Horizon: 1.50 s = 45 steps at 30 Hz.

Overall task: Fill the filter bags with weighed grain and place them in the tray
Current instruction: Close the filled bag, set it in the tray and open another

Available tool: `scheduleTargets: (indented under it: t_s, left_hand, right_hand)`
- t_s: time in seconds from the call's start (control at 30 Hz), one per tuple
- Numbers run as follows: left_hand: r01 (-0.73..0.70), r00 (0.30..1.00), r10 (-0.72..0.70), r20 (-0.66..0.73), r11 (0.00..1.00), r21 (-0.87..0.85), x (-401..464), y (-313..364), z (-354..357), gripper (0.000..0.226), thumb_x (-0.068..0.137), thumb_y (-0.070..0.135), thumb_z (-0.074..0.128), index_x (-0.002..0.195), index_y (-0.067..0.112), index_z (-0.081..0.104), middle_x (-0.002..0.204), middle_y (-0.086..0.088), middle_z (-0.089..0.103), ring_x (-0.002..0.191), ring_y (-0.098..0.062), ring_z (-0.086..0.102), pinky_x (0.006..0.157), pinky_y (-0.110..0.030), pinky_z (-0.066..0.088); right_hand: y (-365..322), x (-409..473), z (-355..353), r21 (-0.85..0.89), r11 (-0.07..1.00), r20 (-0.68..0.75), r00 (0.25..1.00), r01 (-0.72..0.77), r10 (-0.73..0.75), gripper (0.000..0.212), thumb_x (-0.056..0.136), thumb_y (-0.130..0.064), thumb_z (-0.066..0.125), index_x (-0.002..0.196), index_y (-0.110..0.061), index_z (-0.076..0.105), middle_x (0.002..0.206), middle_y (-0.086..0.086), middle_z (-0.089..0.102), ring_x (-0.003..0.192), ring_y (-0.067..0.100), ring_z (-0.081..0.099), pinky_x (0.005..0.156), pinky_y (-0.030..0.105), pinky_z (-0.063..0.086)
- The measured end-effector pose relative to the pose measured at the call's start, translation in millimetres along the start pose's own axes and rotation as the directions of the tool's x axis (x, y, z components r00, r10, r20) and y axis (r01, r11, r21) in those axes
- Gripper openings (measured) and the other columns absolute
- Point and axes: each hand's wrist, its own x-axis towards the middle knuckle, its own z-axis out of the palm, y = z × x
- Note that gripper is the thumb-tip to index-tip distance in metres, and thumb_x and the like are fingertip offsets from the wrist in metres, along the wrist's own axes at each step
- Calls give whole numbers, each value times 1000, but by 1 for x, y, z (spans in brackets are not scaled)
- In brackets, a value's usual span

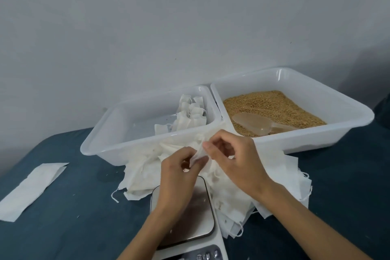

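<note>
A single white filter bag [197,154] was pinched between both hands above the far edge of a scale [185,213], in front of the 2 trays. The left hand [179,172] was curled around the bag's lower part, thumb and fingers closed on it, while the right hand [234,158] gripped its upper edge with the fingertips. Beneath and around the hands, a loose pile of empty bags [242,192] with drawstrings was spread over the dark blue worktop [69,207], lying against the front walls of the trays and partly over the scale's right side. The left tray [105,135], translucent white, held a cluster of filled bags [190,114] gathered in its far right corner. The right tray [348,112], touching the left one, was filled with golden-brown grain [272,105], and a clear plastic scoop [253,122] was lying on the grain near the front. A flat white strip [31,188] was seen well apart on the left of the worktop.
</note>
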Motion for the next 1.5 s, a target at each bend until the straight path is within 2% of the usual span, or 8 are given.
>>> scheduleTargets:
  t_s: [0.27, 0.43, 0.67, 0.87, 1.03, 1.1, 1.23, 1.5]
  left_hand:
    - [-99, 995, 101, -14, 991, 89, 1, -4, 2, 37, 87, 12, 81, 68, 9, 49, 60, 3, 44, 59, -11, 40, 55, -25, 36]
    - [-34, 998, 39, 40, 993, -116, -6, 6, -3, 9, 94, 19, 73, 85, 20, 72, 82, 4, 72, 77, -17, 67, 76, -32, 56]
    - [89, 995, -98, -14, 948, -307, 1, -4, -10, 12, 100, 3, 64, 89, 4, 68, 76, -5, 66, 67, -17, 61, 67, -26, 54]
    - [194, 978, -206, -22, 948, -253, 3, -9, -9, 29, 99, 22, 69, 126, 26, 63, 121, 8, 67, 103, -6, 67, 82, -32, 61]
    - [289, 957, -251, 144, 807, -515, 6, -11, -18, 26, 94, 2, 71, 116, 15, 72, 88, -4, 60, 72, -17, 59, 71, -23, 55]
    - [290, 957, -247, 151, 802, -523, 7, -12, -18, 22, 95, 1, 69, 111, 15, 74, 84, -6, 56, 68, -18, 54, 68, -21, 52]
    - [251, 968, -204, 148, 835, -490, 7, -12, -19, 27, 97, -4, 64, 115, 13, 75, 85, -10, 50, 68, -19, 46, 68, -24, 48]
    - [253, 963, -174, 206, 847, -467, 5, -7, -13, 20, 100, -5, 60, 116, -5, 71, 77, -11, 49, 64, -19, 44, 61, -27, 41]
  right_hand:
    - [8, 2, 2, 90, 977, 102, 978, -191, 182, 13, 90, -24, 77, 83, -16, 70, 78, 0, 70, 76, 20, 70, 76, 42, 58]
    - [10, 1, 1, 39, 995, 21, 996, -90, 89, 11, 91, -14, 71, 92, -24, 66, 80, -3, 71, 77, 18, 69, 74, 31, 57]
    - [9, -5, 6, -87, 992, 84, 993, 91, -83, 15, 94, -3, 66, 92, -18, 66, 81, -11, 67, 77, 12, 67, 77, 19, 52]
    - [4, -2, 4, 231, 965, 50, 992, -127, 119, 22, 91, -9, 71, 92, -29, 79, 92, -6, 78, 90, 8, 72, 81, 16, 53]
    - [2, 0, 0, 253, 955, 16, 988, -153, 154, 12, 95, -33, 69, 95, -28, 80, 94, -1, 78, 85, 12, 73, 77, 20, 55]
    - [1, -1, 1, 227, 962, 31, 988, -152, 149, 31, 90, -50, 70, 92, -20, 76, 84, 1, 73, 75, 14, 67, 71, 21, 52]
    - [8, -1, 1, 154, 978, 51, 990, -141, 135, 21, 85, -27, 82, 78, -19, 64, 66, -16, 53, 61, 2, 48, 61, 12, 41]
    - [10, 2, -4, 388, 871, 145, 953, -302, 266, 17, 88, -26, 73, 95, -11, 78, 93, 9, 77, 85, 17, 70, 77, 25, 55]
